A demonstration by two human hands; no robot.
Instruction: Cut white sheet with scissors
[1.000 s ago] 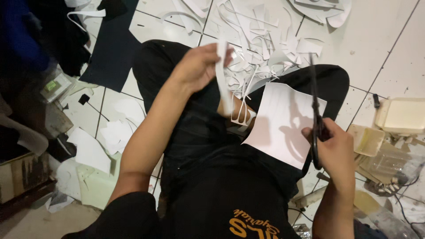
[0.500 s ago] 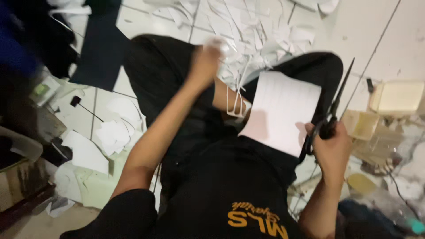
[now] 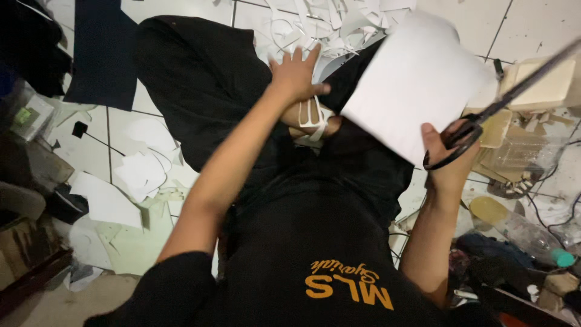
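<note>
My right hand [image 3: 445,163] grips scissors [image 3: 484,118] and white sheet [image 3: 411,91], uncut | left hand [image 3: 296,72] spread over offcuts [image 3: 327,24] | plenty cut, this sheet left

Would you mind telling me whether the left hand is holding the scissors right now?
No, the black scissors are in the right hand along with the white sheet; the left hand reaches toward the paper scraps.

Your left hand [image 3: 295,74] has open air above the knees; scraps [image 3: 315,27] crowd ahead, sheet [image 3: 411,85] and scissors [image 3: 484,115] block rightward.
</note>
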